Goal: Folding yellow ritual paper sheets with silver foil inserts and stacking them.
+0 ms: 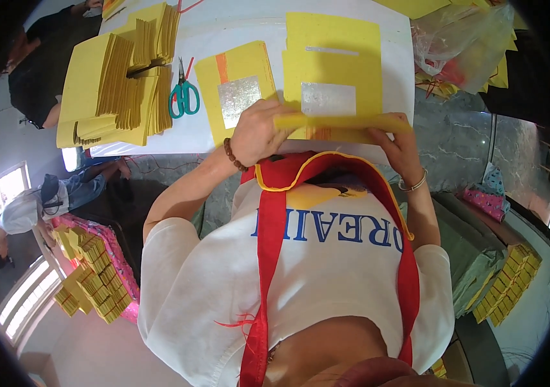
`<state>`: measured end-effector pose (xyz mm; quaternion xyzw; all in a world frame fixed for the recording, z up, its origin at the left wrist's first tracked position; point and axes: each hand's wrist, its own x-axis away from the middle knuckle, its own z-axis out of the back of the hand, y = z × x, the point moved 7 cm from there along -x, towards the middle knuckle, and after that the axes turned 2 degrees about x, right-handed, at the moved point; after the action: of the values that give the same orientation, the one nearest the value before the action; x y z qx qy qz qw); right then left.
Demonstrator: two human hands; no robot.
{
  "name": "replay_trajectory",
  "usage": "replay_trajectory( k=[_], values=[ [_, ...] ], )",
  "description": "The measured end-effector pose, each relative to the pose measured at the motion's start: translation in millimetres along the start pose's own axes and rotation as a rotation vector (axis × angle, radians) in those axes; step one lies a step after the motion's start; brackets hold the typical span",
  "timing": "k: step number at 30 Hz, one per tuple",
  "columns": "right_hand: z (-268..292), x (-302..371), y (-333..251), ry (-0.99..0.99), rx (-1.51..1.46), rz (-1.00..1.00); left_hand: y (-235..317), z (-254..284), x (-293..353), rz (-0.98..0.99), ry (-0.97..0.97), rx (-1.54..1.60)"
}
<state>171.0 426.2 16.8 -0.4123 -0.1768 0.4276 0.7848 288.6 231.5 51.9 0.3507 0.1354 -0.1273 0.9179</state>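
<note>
My left hand [259,132] and my right hand [401,145] each grip one end of a folded stack of yellow paper sheets [343,122], held level at the near edge of the white table [191,135]. Behind the folded stack lies a flat pile of yellow sheets with a silver foil square [328,98]. To its left lies another yellow sheet with a silver square and an orange stripe [236,90]. A bead bracelet circles my left wrist, and a thin bangle my right.
Green-handled scissors [185,97] lie left of the sheets. Folded yellow paper bundles [120,84] are piled at the table's left. A clear plastic bag [459,42] sits at the right. More yellow bundles are stacked on the floor [91,277] [507,290]. Other people are at the left [36,64] [30,209].
</note>
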Motion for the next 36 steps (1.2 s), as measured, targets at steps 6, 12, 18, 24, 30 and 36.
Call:
replay_trajectory(
  k=[6, 12, 18, 24, 30, 36],
  values=[
    [-6.8, -23.7, 11.4, 0.223, -0.318, -0.299, -60.9, -21.6, -7.4, 0.663, -0.059, 0.461],
    [1.3, -31.8, 7.2, 0.321, -0.291, -0.349, -68.8, -28.4, -15.3, 0.792, -0.021, 0.738],
    [-2.1, -34.1, 16.4, 0.318, -0.104, -0.381, -75.5, -28.7, -15.9, 0.852, 0.013, 0.794],
    [-3.1, -36.4, 25.3, 0.389, -0.161, -0.345, -87.4, -22.9, -10.7, 0.954, 0.071, 0.813],
    [-0.2, -35.9, 11.3, 0.371, -0.051, -0.38, -42.3, 27.2, -50.5, 0.293, 0.381, -0.023],
    [-9.1, -30.6, 24.2, 0.425, -0.112, -0.318, -2.7, -40.7, -65.8, 0.021, -0.083, -0.289]
  ],
)
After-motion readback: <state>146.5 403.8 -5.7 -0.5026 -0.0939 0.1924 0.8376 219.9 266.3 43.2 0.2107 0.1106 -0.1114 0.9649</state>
